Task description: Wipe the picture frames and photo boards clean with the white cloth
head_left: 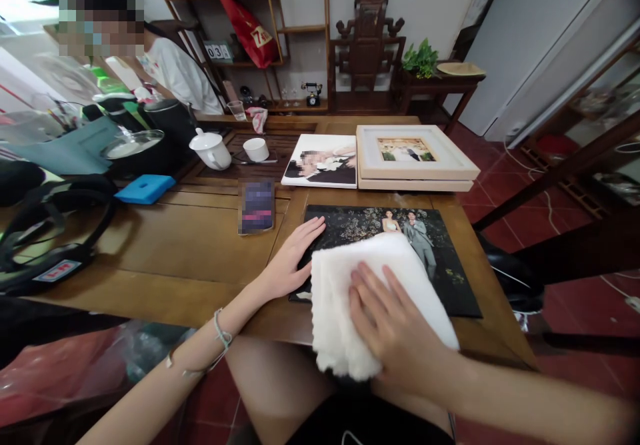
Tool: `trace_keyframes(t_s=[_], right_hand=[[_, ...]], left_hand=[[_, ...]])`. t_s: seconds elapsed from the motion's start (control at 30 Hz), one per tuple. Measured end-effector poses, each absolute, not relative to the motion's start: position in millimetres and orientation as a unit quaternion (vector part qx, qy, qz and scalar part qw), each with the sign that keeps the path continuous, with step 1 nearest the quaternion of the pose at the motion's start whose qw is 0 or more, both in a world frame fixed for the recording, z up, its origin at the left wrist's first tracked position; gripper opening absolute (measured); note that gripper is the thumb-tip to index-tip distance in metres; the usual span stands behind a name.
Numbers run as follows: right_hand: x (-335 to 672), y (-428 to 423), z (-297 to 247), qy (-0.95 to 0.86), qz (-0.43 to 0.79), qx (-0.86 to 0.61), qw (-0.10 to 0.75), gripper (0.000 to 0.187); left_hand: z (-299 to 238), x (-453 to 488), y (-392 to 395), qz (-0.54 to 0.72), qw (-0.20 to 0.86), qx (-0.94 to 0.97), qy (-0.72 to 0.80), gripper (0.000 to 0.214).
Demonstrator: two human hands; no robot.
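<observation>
A dark photo panel (345, 222) showing a couple lies flat near the table's front edge. My left hand (293, 258) rests on its left edge, fingers stretched out and holding nothing. On top of the panel is a folded white cloth (335, 278), which covers its lower middle and hangs past the near edge. My right hand (383, 308) presses down on the cloth with fingers slightly bent, gripping it against the panel. The parts of the panel under the cloth are hidden.
Behind the panel are a white photo board (305, 145) and stacked wooden frames (417, 173). Leftward lie a phone (257, 208), a lidded white cup (210, 150), a small bowl (256, 149), a blue box (145, 189) and headphones (100, 232). Another person (180, 72) sits across the table.
</observation>
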State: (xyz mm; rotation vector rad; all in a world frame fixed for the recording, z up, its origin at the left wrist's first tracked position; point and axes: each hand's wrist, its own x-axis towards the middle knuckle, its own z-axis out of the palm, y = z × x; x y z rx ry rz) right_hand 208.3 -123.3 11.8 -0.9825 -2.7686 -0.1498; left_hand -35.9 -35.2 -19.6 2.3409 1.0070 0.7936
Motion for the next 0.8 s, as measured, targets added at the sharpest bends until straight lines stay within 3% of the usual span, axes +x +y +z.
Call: trace_keyframes(t_s=[0.2, 0.4, 0.63, 0.8], right_hand=[[223.6, -95.0, 20.4, -0.923, 0.010, -0.373, 0.091, 0.058], [215.5, -55.7, 19.3, -0.866, -0.095, -0.485, 0.077, 0.070], [173.9, -148.5, 10.1, -0.919, -0.150, -0.339, 0.138, 0.055], [201.3, -124.1, 20.8, -0.946, -0.004, -0.295, 0.137, 0.071]], left_hand=[[-17.2, -38.2, -38.4, 0.249, 0.293, 0.837, 0.391, 0.052], [-16.5, -34.7, -40.0, 0.255, 0.302, 0.818, 0.417, 0.050], [-18.4, -34.2, -38.6, 0.274, 0.304, 0.813, 0.414, 0.050], [-18.2, -32.8, -38.0, 0.282, 0.303, 0.807, 0.421, 0.049]])
